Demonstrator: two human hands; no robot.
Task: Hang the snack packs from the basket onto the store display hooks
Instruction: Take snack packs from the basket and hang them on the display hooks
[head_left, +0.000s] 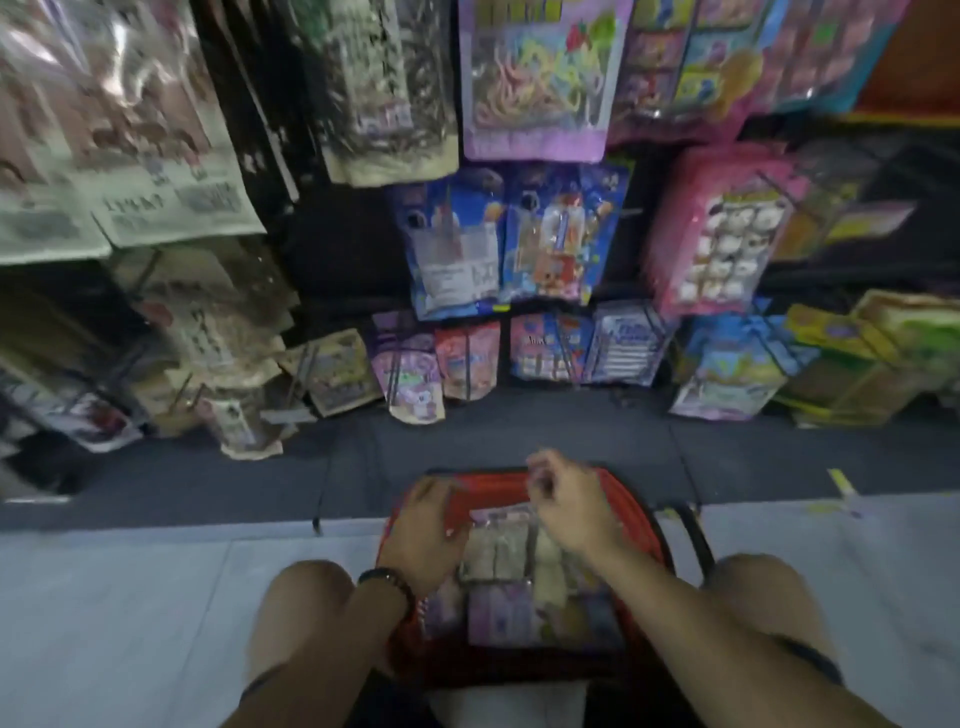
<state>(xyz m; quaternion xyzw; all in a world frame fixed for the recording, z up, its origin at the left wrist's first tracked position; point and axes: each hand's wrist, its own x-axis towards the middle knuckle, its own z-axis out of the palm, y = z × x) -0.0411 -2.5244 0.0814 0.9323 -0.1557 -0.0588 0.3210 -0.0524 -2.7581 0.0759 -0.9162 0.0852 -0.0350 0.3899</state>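
A red shopping basket (644, 525) stands on the floor between my knees, with several snack packs (501, 551) lying inside. My left hand (423, 535) is down in the basket's left side, its fingers over the packs. My right hand (566, 501) hovers over the basket's far edge with curled fingers; the blur hides whether it pinches a pack. Display hooks (631, 212) stick out of the dark rack ahead, most loaded with hanging packs (550, 249).
Blue, pink and purple packs fill the rack ahead; brown nut bags (218, 332) hang at left, yellow-green packs (872, 358) at right. A dark mat (519, 436) runs under the rack, with grey floor tiles nearer me. A black basket handle (693, 535) sticks out right.
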